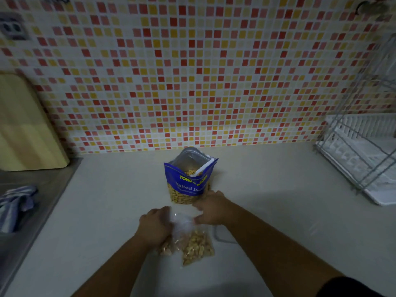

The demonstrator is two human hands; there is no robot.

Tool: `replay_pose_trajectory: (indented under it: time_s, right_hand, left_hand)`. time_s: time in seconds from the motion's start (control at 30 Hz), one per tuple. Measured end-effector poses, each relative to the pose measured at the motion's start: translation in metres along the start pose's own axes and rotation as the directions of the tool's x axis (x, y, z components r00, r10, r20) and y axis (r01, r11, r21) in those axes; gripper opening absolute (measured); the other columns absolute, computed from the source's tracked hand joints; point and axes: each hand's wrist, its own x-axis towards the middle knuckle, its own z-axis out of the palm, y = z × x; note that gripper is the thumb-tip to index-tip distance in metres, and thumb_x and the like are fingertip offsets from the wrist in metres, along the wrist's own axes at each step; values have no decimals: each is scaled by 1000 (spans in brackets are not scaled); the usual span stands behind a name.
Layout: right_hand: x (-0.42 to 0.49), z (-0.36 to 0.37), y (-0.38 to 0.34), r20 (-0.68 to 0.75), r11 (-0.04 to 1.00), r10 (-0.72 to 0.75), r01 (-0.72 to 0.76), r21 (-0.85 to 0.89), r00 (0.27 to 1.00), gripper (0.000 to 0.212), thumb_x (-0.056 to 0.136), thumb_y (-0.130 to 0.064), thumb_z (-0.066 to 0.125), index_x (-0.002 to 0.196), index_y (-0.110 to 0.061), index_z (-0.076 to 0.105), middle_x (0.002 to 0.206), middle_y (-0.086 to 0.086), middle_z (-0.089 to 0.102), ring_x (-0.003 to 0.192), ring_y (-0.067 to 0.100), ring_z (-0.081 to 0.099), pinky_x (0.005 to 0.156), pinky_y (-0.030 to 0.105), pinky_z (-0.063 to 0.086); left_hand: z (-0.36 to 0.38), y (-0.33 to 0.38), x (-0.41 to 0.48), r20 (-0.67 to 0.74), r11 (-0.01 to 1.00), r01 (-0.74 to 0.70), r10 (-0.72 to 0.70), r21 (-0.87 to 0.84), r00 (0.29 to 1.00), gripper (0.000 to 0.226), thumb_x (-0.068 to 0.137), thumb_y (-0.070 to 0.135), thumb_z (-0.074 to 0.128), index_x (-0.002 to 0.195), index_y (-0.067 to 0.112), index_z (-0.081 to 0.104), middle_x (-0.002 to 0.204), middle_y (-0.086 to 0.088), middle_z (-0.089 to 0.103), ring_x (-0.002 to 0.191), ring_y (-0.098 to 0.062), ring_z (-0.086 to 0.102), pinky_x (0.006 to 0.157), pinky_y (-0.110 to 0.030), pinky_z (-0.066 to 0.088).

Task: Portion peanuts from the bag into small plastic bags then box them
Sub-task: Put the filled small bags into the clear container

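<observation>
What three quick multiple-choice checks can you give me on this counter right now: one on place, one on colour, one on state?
1. Where does the dish rack stand?
A) on the left, by the sink
B) at the right end of the counter
C) in front of the cutting board

2. What colour is the peanut bag?
A) blue
B) red
C) green

3. How is the peanut bag's top?
A) sealed
B) folded over
C) open, with a white scoop inside

Answers:
1 B: the rack sits at the far right edge of the counter.
2 A: the bag is blue with yellow lettering.
3 C: its mouth gapes and the scoop handle pokes out.
</observation>
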Motion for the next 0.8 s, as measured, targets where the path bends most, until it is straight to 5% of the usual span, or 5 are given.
replay_pose_trajectory:
  time_s: [0.17, 0.3, 0.43, 0.6, 0.8]
  right_hand:
    - [4, 17, -15, 82, 996, 11, -3, -94, 997, 43, 83, -48, 54, 119, -24, 59, 120, 5, 62, 125, 28, 35, 99, 48, 23]
    - [2, 16, -19, 37, 995, 22, -18, -101, 999, 29, 87, -38, 50, 106, -21, 63, 112, 7, 64, 123, 29, 35, 98, 49, 24]
    - [-1, 13, -19, -43, 1000, -5, 5, -3, 999, 21, 90, -27, 48, 102, -21, 63, 106, 2, 68, 120, 25, 39, 95, 44, 24]
    - [-4, 5, -20, -58, 999, -14, 16, 42, 998, 25, 89, -27, 52, 111, -25, 63, 114, 1, 66, 120, 23, 40, 96, 41, 24]
    - [-8, 1, -21, -44, 995, -26, 30, 100, 999, 27, 91, -30, 50, 113, -26, 66, 116, -2, 67, 119, 23, 41, 97, 39, 24]
  left_hand:
    - [6, -9, 1, 141, 952, 169, -136, -256, 981, 54, 77, 50, 57, 125, 24, 58, 125, -5, 62, 116, -24, 57, 101, -30, 43]
    - [10, -16, 4, 170, 934, 162, -112, -318, 979, 38, 60, 47, 63, 92, 28, 70, 100, -1, 71, 96, -21, 65, 87, -32, 52]
    - [15, -21, 4, 173, 912, 166, -107, -375, 979, 17, 56, 40, 66, 70, 31, 62, 83, 3, 70, 84, -18, 65, 78, -29, 52]
    - [14, -20, 1, 158, 940, 76, -23, -333, 987, 26, 75, 13, 67, 68, 35, 56, 71, 16, 60, 72, -4, 56, 60, -2, 35]
    - [8, -16, -4, 37, 955, -35, 48, -294, 998, 22, 81, 12, 61, 77, 33, 58, 79, 10, 65, 81, -9, 61, 64, -7, 38]
